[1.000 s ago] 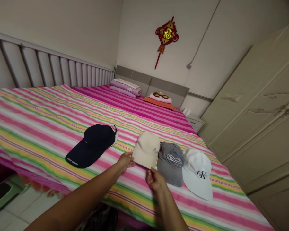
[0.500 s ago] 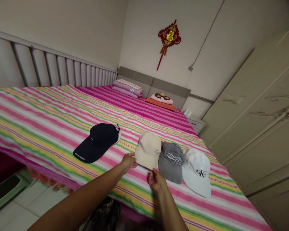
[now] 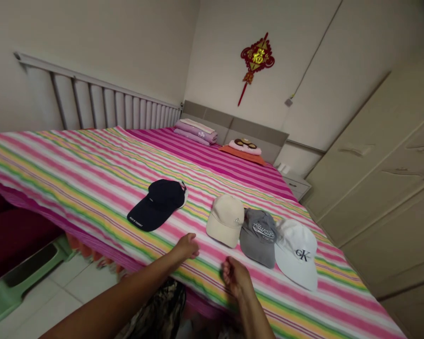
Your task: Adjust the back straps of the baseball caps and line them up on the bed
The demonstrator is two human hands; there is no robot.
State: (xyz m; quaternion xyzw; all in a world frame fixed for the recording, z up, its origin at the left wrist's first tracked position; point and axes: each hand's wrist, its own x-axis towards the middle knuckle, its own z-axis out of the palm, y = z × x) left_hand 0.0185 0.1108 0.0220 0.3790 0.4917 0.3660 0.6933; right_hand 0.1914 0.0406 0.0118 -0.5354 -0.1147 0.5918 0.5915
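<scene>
Head-worn camera, one: is looking forward and down from above the near edge of the striped sheet [image 3: 102, 174], is facing the headboard [image 3: 256, 134] beyond, is tilting sideways, caps [image 3: 226, 220] lying fairly near.

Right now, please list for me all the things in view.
Long-billed cloth cap: one, navy, left
Logoed cloth cap: one, beige, middle
"Always" cloth cap: one, grey, alongside
Lettered cloth cap: one, white, rightmost
Striped cover: one, multicoloured, under caps
Striped sheet: one, magenta, beyond
Folded bedding: one, lilac, bedhead
Folded bundle: one, pink, bedhead
Panelled headboard: one, grey, far
Slatted rail: one, whitish, left
Knot ornament: one, red, wall
Drawer cabinet: one, white, bedside
Panelled wardrobe: one, cream, right
Plastic stool: one, green, lower left
Flat surface: one, dark red, left
Patterned clothing: one, dark, bottom
Left hand and right hand: two, bare, over cover
</scene>
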